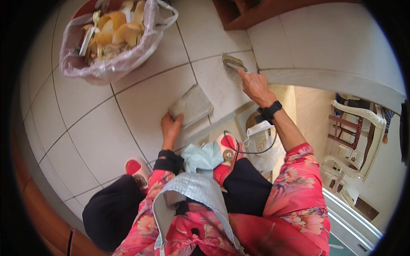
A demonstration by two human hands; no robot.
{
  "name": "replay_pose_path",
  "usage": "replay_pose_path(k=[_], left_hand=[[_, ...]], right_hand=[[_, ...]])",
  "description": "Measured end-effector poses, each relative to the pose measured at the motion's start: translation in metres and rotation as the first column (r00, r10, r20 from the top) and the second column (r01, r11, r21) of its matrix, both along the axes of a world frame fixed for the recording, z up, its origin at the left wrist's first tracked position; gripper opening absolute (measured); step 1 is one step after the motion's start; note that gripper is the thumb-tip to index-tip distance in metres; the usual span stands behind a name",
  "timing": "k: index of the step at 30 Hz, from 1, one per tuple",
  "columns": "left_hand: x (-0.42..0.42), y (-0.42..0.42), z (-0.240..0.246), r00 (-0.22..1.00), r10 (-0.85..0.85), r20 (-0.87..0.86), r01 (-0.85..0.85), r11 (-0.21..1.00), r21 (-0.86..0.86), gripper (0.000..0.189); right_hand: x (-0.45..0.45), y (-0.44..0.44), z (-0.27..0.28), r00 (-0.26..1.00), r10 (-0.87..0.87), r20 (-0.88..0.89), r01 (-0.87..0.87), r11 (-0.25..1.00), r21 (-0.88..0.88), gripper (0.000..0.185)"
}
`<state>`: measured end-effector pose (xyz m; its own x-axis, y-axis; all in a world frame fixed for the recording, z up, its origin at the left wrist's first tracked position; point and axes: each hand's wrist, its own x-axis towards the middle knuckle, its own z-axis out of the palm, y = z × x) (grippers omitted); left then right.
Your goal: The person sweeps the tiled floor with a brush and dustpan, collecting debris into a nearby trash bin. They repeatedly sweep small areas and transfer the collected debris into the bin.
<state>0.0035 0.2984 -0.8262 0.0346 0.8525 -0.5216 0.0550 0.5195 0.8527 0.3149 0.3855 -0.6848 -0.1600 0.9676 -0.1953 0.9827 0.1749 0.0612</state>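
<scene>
My right hand is closed on the handle of a small bristle brush, whose bristles touch the pale floor tiles near the base of the white wall. Lower and to the left, my left hand grips the near left corner of a flat grey dustpan-like piece, with the thumb on top. That piece lies on or just above the tiles; its exact kind is unclear. A strip of tile floor separates it from the brush. Fine dark specks show on the tiles between them.
A bin lined with a thin plastic bag holds peels and scraps at the upper left. A brown wooden furniture base stands at the top. Near my slippered foot are a black cable and a white mask. Chairs are at the right.
</scene>
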Motion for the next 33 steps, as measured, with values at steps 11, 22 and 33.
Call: replay_pose_path(k=[11, 22, 33], left_hand=[[-0.006, 0.016, 0.036, 0.969, -0.044, -0.243, 0.070, 0.993, 0.097, 0.039], [0.011, 0.011, 0.021, 0.933, -0.004, -0.359, 0.060, 0.988, 0.145, 0.037], [0.005, 0.016, 0.031, 0.935, -0.023, -0.354, 0.064, 0.992, 0.105, 0.037]], right_hand=[[0.015, -0.021, 0.019, 0.904, -0.426, 0.029, 0.427, 0.901, -0.069, 0.031], [-0.026, 0.016, 0.020, 0.981, -0.048, -0.189, 0.073, 0.989, 0.131, 0.026], [-0.020, -0.059, 0.051, 0.977, 0.149, -0.156, -0.147, 0.989, 0.023, 0.027]])
